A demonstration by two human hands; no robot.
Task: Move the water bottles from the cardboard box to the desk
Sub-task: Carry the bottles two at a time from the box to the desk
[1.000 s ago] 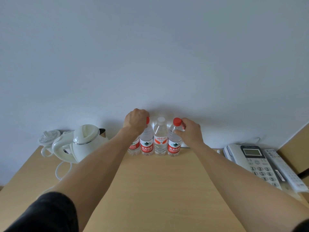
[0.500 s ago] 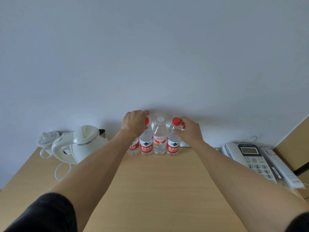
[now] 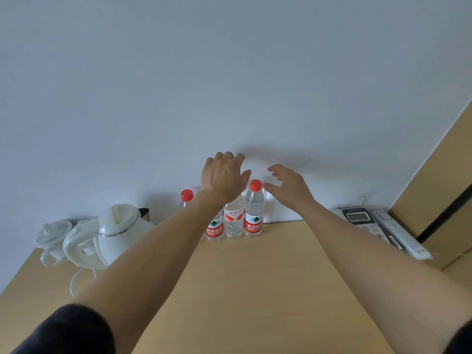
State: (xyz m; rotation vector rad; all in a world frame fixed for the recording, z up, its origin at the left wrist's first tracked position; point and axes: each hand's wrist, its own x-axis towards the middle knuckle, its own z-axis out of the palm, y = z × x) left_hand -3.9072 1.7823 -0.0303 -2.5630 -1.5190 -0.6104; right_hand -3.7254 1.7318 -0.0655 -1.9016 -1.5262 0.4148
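Now both arms stretch across the desk (image 3: 242, 290). Four water bottles (image 3: 253, 215) stand upright in a row at the wall. Left hand (image 3: 223, 178) and right hand (image 3: 288, 186), gripping caps a moment ago, are lifted, fingers spread, empty. Placement looks finished; box unseen.

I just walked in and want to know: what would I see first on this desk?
You'd see the row of water bottles standing upright at the back of the desk, against the wall, some with bright red caps. Two bare hands hover above them, open and holding nothing: the left hand and the right hand. A white kettle sits to the left and a phone to the right.
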